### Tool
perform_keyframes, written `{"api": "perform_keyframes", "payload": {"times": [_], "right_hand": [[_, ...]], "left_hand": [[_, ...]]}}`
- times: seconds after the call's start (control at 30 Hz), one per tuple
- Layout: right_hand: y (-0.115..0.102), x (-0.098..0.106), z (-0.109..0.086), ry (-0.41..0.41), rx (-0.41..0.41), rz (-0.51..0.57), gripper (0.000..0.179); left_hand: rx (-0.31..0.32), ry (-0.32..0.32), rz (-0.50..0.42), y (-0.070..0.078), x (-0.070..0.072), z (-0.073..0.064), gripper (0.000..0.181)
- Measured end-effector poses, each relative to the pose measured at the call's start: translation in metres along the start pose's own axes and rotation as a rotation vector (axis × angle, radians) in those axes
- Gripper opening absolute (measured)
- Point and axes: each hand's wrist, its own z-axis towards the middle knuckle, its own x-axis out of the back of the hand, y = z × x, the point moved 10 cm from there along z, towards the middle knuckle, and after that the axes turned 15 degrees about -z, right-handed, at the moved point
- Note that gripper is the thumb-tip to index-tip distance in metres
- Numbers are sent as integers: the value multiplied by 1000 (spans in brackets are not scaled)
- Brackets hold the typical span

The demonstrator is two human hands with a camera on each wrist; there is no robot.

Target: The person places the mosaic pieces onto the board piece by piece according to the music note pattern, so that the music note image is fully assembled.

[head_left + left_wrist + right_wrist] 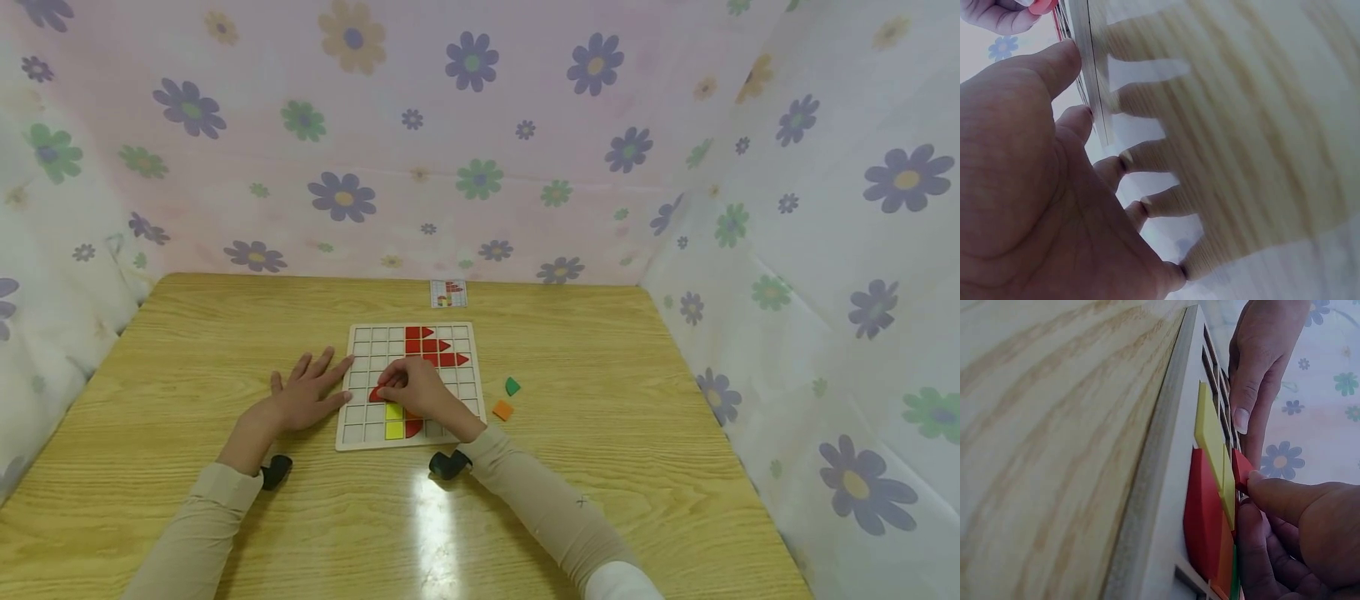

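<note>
Two hands | left hand (303, 398) flat, steadying board (360, 433) | right hand (415, 389) pinches red piece (1240, 469), clearest from wrist

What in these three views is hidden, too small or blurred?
- Head view: the right hand covers the board cells beneath it and most of the red piece it pinches.
- Head view: the pattern card is too small to read.
- Left wrist view: the left hand fills the frame; the table is blurred.

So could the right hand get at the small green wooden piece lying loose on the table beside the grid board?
Probably yes. The green piece lies on bare table right of the board, nothing around it but the orange piece. The right hand first must release the red piece it pinches.
</note>
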Motion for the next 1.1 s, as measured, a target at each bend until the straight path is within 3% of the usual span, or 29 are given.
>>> {"api": "perform_keyframes", "payload": {"times": [0.33, 1.1], "right_hand": [[0, -4, 0, -27, 10, -52, 5], [-5, 0, -3, 23, 14, -40, 5]], "left_hand": [[-4, -6, 3, 2, 0, -1, 69], [-5, 1, 1, 1, 0, -1, 69]]}}
